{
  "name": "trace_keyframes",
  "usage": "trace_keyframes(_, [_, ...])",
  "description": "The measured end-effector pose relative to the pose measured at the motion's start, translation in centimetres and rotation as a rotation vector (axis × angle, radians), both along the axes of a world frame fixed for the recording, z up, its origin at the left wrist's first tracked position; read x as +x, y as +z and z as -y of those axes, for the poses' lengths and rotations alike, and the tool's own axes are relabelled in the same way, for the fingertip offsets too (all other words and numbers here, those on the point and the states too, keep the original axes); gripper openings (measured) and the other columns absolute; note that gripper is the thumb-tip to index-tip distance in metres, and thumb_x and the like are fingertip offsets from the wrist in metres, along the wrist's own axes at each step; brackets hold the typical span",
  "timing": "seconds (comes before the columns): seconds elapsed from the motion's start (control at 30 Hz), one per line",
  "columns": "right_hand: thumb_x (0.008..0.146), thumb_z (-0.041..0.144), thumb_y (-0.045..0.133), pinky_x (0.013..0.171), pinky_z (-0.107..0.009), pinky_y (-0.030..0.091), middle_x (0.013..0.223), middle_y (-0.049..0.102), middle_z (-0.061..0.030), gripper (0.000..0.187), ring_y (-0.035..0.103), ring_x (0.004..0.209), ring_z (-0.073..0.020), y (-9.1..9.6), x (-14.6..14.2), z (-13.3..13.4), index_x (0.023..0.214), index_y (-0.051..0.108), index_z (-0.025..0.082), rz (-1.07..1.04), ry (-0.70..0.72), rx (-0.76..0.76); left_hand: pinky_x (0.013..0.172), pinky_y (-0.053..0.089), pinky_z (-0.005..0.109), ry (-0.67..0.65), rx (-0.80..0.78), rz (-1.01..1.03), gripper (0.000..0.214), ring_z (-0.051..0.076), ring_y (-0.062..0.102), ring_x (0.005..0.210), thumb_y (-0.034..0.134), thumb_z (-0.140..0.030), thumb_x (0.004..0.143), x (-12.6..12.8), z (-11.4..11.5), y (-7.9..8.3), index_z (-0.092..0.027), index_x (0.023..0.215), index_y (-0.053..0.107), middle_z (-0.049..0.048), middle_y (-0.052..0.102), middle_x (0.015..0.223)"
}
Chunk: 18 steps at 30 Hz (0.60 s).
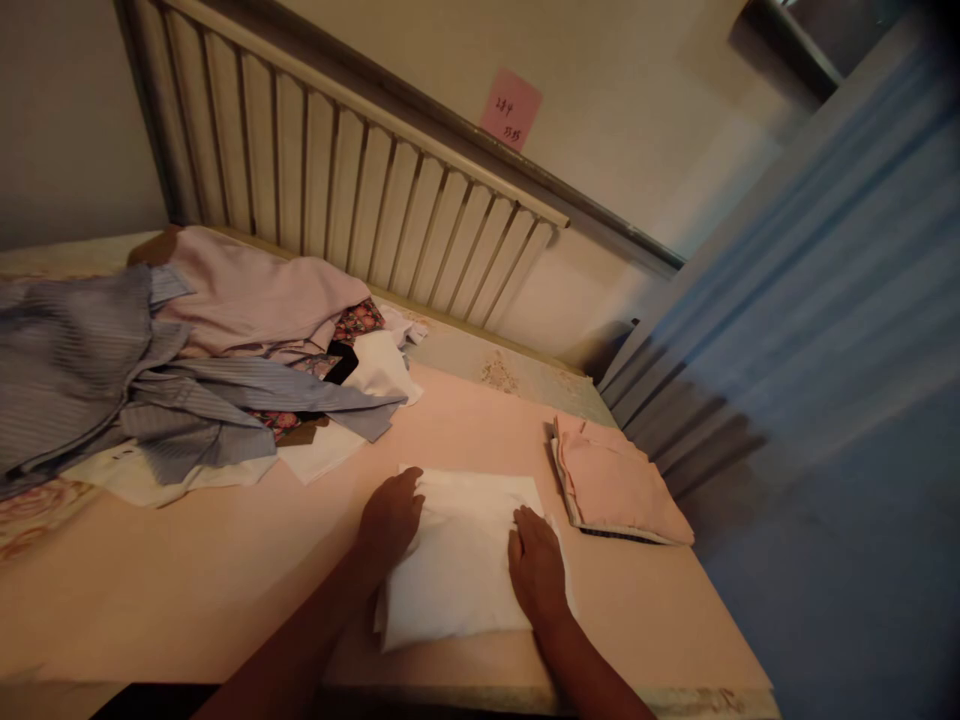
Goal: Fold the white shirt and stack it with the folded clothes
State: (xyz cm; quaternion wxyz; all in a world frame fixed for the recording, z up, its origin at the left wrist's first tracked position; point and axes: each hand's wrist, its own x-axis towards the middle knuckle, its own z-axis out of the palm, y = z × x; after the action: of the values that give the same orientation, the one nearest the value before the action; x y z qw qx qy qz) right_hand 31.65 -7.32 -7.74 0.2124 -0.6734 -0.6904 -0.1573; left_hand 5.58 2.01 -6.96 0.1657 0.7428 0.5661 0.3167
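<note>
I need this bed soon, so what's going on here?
A person's left hand and right hand lie flat on a folded white cloth on the bed. A folded pink stack lies just right of it. Farther left sits a loose heap of clothes, a blue striped shirt on top.

You're in a home bedroom: a bed (187, 580), its slatted headboard (360, 190), and clothes (187, 380) heaped below that headboard.

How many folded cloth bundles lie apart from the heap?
2: a white bundle under the left hand and right hand, and a pink stack to its right. The heap may hide more.
</note>
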Motion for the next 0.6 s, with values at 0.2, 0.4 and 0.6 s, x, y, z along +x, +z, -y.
trace_keyframes(0.2, [0.093,0.024,0.042,0.108,-0.049,0.037,0.125,0.062,-0.0144,0.036,0.054,0.120,-0.0262,-0.2,0.1,0.0,0.120,0.061,0.012,0.010,0.003,-0.004,0.088,0.048,0.034,0.012,-0.018,-0.008,0.038,0.022,0.062,0.100,0.049,-0.017,0.082,0.0,0.1,0.2,-0.016,0.119,0.056,0.0080,0.070,0.102])
trace_keyframes(0.4, [0.093,0.025,0.041,0.107,-0.048,0.039,0.124,0.063,-0.0143,0.036,0.055,0.119,-0.0261,-0.2,0.1,0.0,0.120,0.062,0.012,0.014,0.009,0.024,0.088,0.048,0.036,0.006,0.070,0.004,0.034,0.023,0.060,0.098,0.050,-0.017,0.082,-0.2,0.1,0.7,-0.013,0.115,0.057,0.0102,0.068,0.100])
trace_keyframes(0.6, [0.092,0.023,0.043,0.106,-0.048,0.039,0.123,0.063,-0.0146,0.034,0.054,0.119,-0.0262,-0.2,-0.1,0.0,0.119,0.062,0.013,0.026,0.020,0.041,0.092,0.048,0.042,0.083,0.275,0.009,0.027,0.025,0.058,0.099,0.044,-0.018,0.086,-1.6,2.1,3.8,-0.014,0.108,0.059,0.0116,0.066,0.105])
